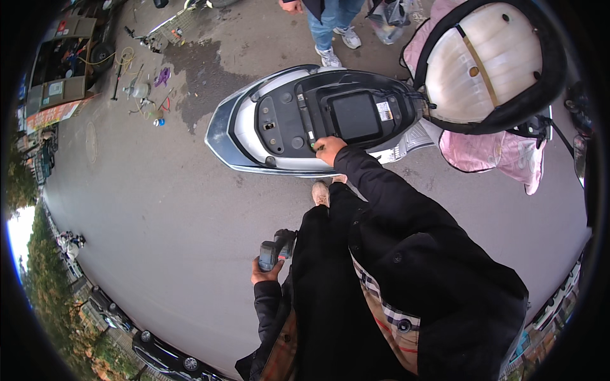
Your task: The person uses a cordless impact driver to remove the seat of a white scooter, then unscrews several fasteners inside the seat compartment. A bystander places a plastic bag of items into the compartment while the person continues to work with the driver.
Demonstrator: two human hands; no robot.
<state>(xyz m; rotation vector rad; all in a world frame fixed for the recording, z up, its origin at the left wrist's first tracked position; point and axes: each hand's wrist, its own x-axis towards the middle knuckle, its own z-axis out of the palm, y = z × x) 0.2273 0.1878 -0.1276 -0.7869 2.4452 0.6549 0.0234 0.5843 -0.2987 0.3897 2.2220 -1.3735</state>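
An electric scooter (305, 130) stands sideways in front of me, its seat (467, 79) tipped up to the right so that the pale underside shows. My right hand (330, 151) is closed at the near edge of the opened body, beside a narrow black strip; a small bit of green shows at the fingertips, too small to name. Nearby is the black compartment (356, 117) under the seat. Low at my side, my left hand (267, 273) grips a dark grey and black cordless power tool (268, 255), whose far end is partly hidden.
Beyond the scooter stands a person in jeans (335, 28), with a plastic bag (387, 22) nearby. Pink quilted fabric (473, 150) hangs at the scooter's front. Loose tools, a clear bottle (138, 90) and a yellow hose (126, 60) lie at the upper left. Parked cars (168, 355) line the lower left.
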